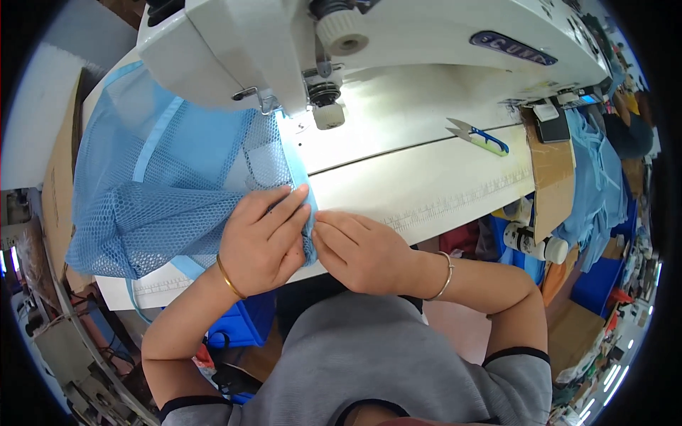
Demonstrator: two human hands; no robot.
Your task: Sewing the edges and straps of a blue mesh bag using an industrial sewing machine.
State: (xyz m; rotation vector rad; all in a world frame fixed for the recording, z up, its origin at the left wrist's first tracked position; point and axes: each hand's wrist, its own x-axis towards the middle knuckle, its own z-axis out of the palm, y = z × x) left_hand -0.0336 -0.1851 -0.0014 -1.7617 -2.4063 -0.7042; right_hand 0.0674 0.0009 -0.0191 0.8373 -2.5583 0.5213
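A light-blue mesh fabric piece [167,213] lies bunched on the left of the sewing machine's white table, with flat blue straps on it. Along its right side runs a smooth blue binding edge [295,160], whose far end reaches the presser foot area of the white sewing machine [234,42]. My left hand [264,238] is closed on the fabric near that edge, fingers together and tips on the binding. Just to its right, my right hand [359,248] pinches the near end of the same edge. The fingertips of both hands almost meet, and part of the edge is hidden beneath them.
Thread snips [483,138] with a blue and green handle lie on the white table [419,177] to the right. Beyond them are a cardboard piece [554,188], hanging blue fabric [593,184] and a white bottle [536,245]. A blue bin [241,323] stands below the table.
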